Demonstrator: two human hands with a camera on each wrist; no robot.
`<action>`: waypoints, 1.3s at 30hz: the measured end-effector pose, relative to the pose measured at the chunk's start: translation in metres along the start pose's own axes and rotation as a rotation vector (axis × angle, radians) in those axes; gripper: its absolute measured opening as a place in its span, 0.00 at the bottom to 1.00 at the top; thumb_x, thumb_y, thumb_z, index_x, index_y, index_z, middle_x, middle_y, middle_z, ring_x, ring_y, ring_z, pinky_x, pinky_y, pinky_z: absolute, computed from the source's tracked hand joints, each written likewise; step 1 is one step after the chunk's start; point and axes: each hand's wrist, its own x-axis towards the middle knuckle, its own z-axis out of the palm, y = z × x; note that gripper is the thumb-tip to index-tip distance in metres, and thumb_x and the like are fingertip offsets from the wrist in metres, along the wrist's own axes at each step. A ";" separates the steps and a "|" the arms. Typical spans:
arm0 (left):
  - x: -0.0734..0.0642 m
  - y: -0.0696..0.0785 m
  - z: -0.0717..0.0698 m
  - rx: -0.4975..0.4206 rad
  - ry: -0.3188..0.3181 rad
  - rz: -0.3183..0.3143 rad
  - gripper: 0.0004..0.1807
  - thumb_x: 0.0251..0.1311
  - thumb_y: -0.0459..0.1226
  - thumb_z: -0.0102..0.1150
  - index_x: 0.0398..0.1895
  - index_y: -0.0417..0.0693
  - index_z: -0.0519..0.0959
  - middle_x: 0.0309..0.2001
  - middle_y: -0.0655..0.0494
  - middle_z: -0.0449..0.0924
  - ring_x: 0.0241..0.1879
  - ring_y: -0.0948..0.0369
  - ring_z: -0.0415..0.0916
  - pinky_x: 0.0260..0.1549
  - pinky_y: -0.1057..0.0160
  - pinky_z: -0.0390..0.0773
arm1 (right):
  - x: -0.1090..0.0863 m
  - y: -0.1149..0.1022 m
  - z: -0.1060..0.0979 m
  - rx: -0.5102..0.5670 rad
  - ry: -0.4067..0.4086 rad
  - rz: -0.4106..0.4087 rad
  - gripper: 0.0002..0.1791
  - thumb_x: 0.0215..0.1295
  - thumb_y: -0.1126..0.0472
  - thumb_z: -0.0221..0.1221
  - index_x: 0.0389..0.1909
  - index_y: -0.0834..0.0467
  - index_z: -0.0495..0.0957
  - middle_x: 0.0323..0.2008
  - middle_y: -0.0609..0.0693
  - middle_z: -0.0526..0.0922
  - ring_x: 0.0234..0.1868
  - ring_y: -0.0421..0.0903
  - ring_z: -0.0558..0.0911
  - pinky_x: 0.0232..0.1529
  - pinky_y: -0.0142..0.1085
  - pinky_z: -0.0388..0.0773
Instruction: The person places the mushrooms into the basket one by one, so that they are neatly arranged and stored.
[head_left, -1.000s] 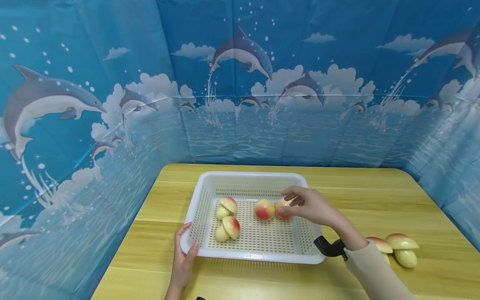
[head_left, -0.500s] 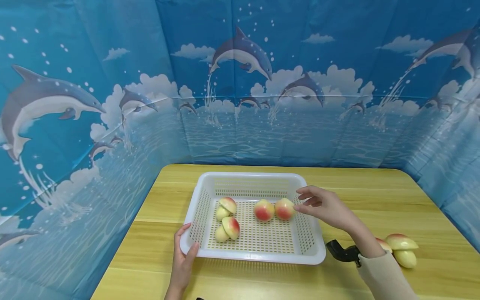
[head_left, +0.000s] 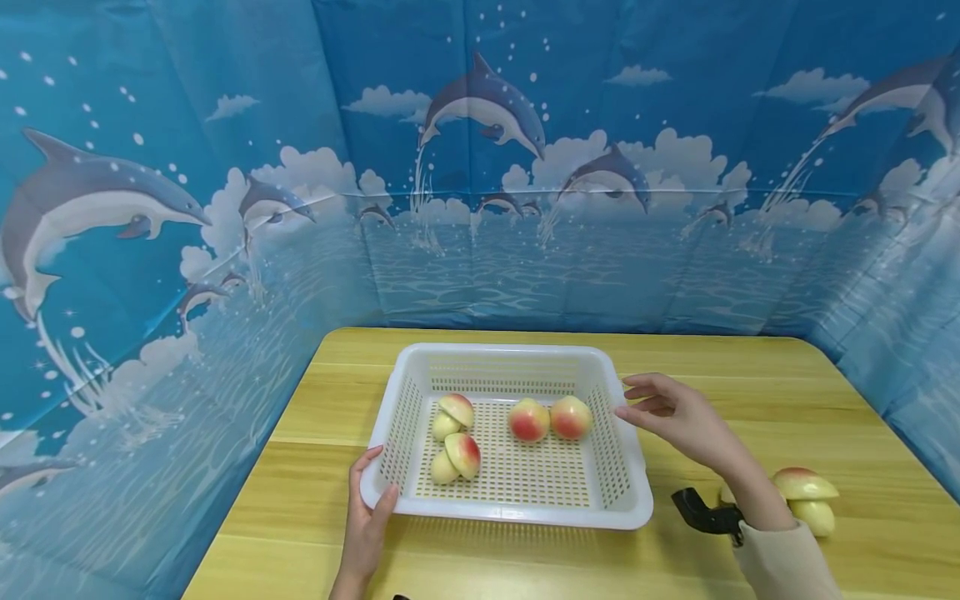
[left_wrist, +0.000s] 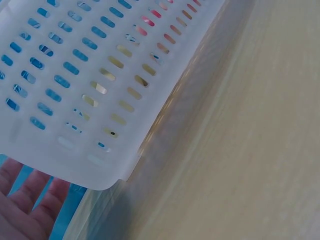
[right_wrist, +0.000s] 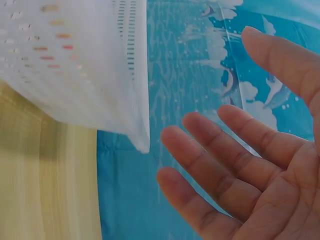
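My left hand (head_left: 365,514) grips the front left corner of a white perforated plastic basket (head_left: 517,510), thumb on the front rim and fingers at the left side. My right hand (head_left: 678,421) hovers just right of the basket's right rim, fingers spread and nothing in them, as the right wrist view also shows. Inside lie yellow toy mushrooms with reddish caps: a tipped mushroom (head_left: 453,417), a second tipped one (head_left: 456,458) in front of it, and two round-capped ones, a left mushroom (head_left: 528,420) and a right mushroom (head_left: 572,417), side by side.
On the wooden table (head_left: 285,508), right of the basket, lies another toy mushroom (head_left: 808,498); one beside it is mostly hidden by my right forearm. A black wrist mount (head_left: 705,512) sticks out below that hand. A dolphin-print curtain (head_left: 480,250) surrounds the table.
My right hand has drawn back to the right, away from the right round-capped mushroom and out past the basket's rim. The left hand and basket have stayed put.
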 end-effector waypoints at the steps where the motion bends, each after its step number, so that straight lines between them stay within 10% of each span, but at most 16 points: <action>1: 0.000 0.000 0.000 0.001 0.001 0.000 0.27 0.66 0.27 0.43 0.67 0.41 0.51 0.66 0.41 0.55 0.60 0.51 0.65 0.52 0.63 0.72 | -0.001 0.001 -0.001 0.000 0.006 0.003 0.34 0.61 0.46 0.61 0.62 0.61 0.68 0.53 0.60 0.76 0.46 0.54 0.79 0.42 0.46 0.78; 39: -0.001 0.001 0.000 0.020 0.010 -0.012 0.27 0.66 0.28 0.43 0.68 0.42 0.52 0.66 0.41 0.56 0.60 0.51 0.65 0.52 0.63 0.72 | -0.043 0.040 -0.034 -0.061 0.116 0.173 0.36 0.66 0.42 0.54 0.68 0.59 0.61 0.57 0.62 0.73 0.50 0.51 0.76 0.42 0.48 0.77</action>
